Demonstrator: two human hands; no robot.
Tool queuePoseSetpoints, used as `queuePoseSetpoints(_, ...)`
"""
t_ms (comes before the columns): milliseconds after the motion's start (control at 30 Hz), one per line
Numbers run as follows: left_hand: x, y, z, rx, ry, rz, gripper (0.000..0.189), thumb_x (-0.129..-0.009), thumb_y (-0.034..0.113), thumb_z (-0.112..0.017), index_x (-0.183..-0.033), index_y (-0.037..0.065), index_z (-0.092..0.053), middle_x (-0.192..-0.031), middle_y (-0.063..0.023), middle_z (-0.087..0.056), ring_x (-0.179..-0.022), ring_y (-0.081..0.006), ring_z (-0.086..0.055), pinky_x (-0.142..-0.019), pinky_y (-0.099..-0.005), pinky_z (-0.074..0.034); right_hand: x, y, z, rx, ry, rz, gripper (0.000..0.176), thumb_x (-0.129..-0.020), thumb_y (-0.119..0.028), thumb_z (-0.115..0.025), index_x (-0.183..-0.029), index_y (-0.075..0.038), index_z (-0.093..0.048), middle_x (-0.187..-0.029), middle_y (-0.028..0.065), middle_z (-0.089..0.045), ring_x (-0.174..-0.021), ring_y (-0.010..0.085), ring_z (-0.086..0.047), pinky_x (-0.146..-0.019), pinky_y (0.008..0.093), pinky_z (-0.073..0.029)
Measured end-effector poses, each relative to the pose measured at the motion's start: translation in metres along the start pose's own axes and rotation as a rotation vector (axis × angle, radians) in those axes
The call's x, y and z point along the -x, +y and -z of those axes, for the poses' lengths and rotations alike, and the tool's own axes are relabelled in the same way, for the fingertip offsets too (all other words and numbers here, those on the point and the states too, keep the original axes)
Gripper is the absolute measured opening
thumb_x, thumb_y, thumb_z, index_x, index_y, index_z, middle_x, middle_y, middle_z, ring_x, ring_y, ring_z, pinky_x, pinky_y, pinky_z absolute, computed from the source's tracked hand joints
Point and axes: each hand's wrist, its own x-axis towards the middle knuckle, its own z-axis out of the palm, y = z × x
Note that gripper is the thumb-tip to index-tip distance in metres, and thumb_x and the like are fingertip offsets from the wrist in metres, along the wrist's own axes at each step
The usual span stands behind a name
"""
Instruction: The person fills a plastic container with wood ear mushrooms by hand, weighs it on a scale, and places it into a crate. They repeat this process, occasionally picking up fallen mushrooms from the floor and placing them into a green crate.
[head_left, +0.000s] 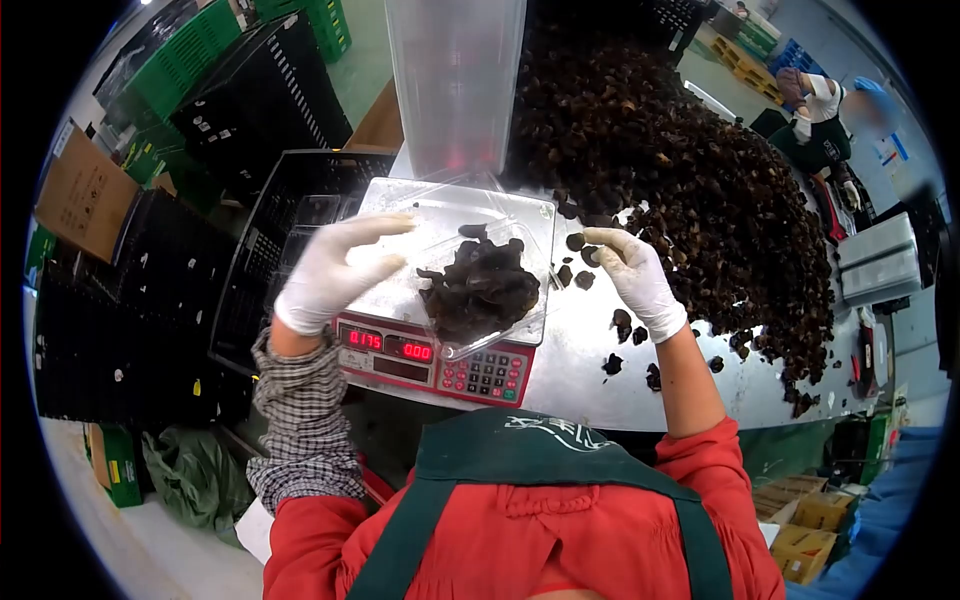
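A red digital scale (400, 375) with a silver pan stands before me, its lit display reading 0.175 and 0.00. On the pan (385, 195) sits a clear plastic container (455, 350) filled with a clump of dark wood ear mushrooms (480, 285). My left hand (335, 270), in a white glove, hovers over the pan's left side, thumb and fingers apart, holding nothing. To the right of the pan, my gloved right hand (640, 285) pinches a small wood ear mushroom (590, 257) between thumb and finger. Several loose pieces (622, 322) lie on the metal table beneath it.
A large heap of wood ear mushrooms (680, 190) covers the table's far right. A tall stack of clear containers (455, 90) rises behind the scale. Black crates (255, 260) stand at the left. Another person (825, 125) is at the far right beside the table.
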Motion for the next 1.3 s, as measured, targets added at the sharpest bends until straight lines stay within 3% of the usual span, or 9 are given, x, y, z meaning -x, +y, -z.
queuePoseSetpoints(233,0.032,0.002,0.022,-0.001,0.402,0.009,0.028,-0.086,0.006,-0.065,-0.113,-0.002,-0.063,-0.101,-0.0124,-0.067,-0.089,-0.0141,-0.064,-0.078,-0.0241,-0.052,-0.019,-0.019,-0.027,0.187,-0.100,0.113,0.023,-0.093,-0.007,-0.054,-0.113,-0.001,-0.062,-0.091,0.0005,-0.055,-0.070,0.0064,-0.052,-0.062,0.0195,-0.045)
queuePoseSetpoints(300,0.043,0.001,0.027,0.010,0.455,0.077,0.028,-0.088,0.003,-0.063,-0.115,-0.002,-0.062,-0.110,-0.0100,-0.065,-0.100,-0.0142,-0.061,-0.090,-0.0248,-0.048,-0.026,-0.016,-0.035,0.186,-0.109,0.203,0.022,-0.093,-0.007,-0.054,-0.112,-0.002,-0.062,-0.087,-0.0006,-0.051,-0.064,0.0047,-0.048,-0.055,0.0189,-0.043)
queuePoseSetpoints(467,0.062,-0.002,0.014,-0.107,0.572,0.012,0.020,-0.087,0.001,-0.063,-0.107,-0.003,-0.065,-0.103,-0.0084,-0.066,-0.093,-0.0133,-0.061,-0.084,-0.0216,-0.046,-0.033,-0.017,-0.041,0.141,-0.086,0.116,0.020,-0.093,-0.006,-0.052,-0.109,-0.006,-0.064,-0.087,-0.0005,-0.053,-0.055,0.0050,-0.049,-0.037,0.0189,-0.039)
queuePoseSetpoints(567,0.065,-0.011,0.000,-0.261,0.634,-0.126,0.017,-0.086,0.001,-0.064,-0.102,-0.001,-0.066,-0.097,-0.0084,-0.067,-0.088,-0.0134,-0.062,-0.078,-0.0234,-0.049,-0.039,0.003,-0.036,0.198,-0.022,0.064,0.019,-0.089,-0.011,-0.058,-0.106,-0.003,-0.066,-0.089,0.0047,-0.061,-0.063,0.0109,-0.055,-0.056,0.0243,-0.047)
queuePoseSetpoints(700,0.070,-0.021,-0.031,-0.450,0.670,-0.292,0.018,-0.079,-0.004,-0.067,-0.097,0.000,-0.066,-0.091,-0.0103,-0.066,-0.079,-0.0195,-0.064,-0.072,-0.0255,-0.051,-0.035,0.019,-0.032,0.094,-0.033,-0.044,0.022,-0.092,-0.017,-0.060,-0.106,-0.002,-0.065,-0.074,0.0004,-0.059,-0.053,0.0055,-0.049,-0.047,0.0214,-0.042)
queuePoseSetpoints(833,0.073,-0.012,-0.094,-0.512,0.372,-0.488,0.031,-0.069,0.011,-0.077,-0.096,0.003,-0.065,-0.091,-0.0092,-0.064,-0.082,-0.0264,-0.061,-0.078,-0.0356,-0.049,-0.024,0.001,-0.034,0.027,-0.161,-0.230,0.019,-0.090,-0.017,-0.062,-0.087,0.001,-0.066,-0.071,0.0024,-0.062,-0.058,0.0088,-0.055,-0.055,0.0239,-0.047)
queuePoseSetpoints(967,0.070,-0.029,-0.121,-0.645,0.159,-0.308,0.040,-0.070,0.024,-0.077,-0.102,0.004,-0.063,-0.102,-0.0089,-0.060,-0.101,-0.0285,-0.055,-0.088,-0.0415,-0.045,-0.007,-0.006,-0.043,0.128,-0.260,-0.232,0.020,-0.088,-0.018,-0.060,-0.086,0.001,-0.066,-0.072,0.0027,-0.063,-0.060,0.0088,-0.057,-0.057,0.0236,-0.047)
queuePoseSetpoints(1133,0.081,-0.037,-0.096,-0.644,0.286,-0.416,0.036,-0.068,0.019,-0.078,-0.099,0.007,-0.062,-0.105,-0.0080,-0.059,-0.099,-0.0282,-0.055,-0.087,-0.0427,-0.045,-0.023,-0.007,-0.036,-0.036,-0.138,-0.298,0.026,-0.091,-0.025,-0.058,-0.091,0.000,-0.065,-0.074,0.0051,-0.066,-0.061,0.0071,-0.057,-0.058,0.0224,-0.048)
queuePoseSetpoints(1300,0.094,-0.044,-0.099,-0.602,0.333,-0.453,0.037,-0.069,0.016,-0.076,-0.102,0.008,-0.061,-0.102,-0.0080,-0.060,-0.094,-0.0286,-0.057,-0.083,-0.0421,-0.046,-0.070,0.014,-0.036,-0.466,-0.111,-0.384,0.044,-0.096,-0.033,-0.049,-0.115,0.006,-0.052,-0.095,0.0178,-0.064,-0.081,0.0229,-0.067,-0.072,0.0302,-0.056)
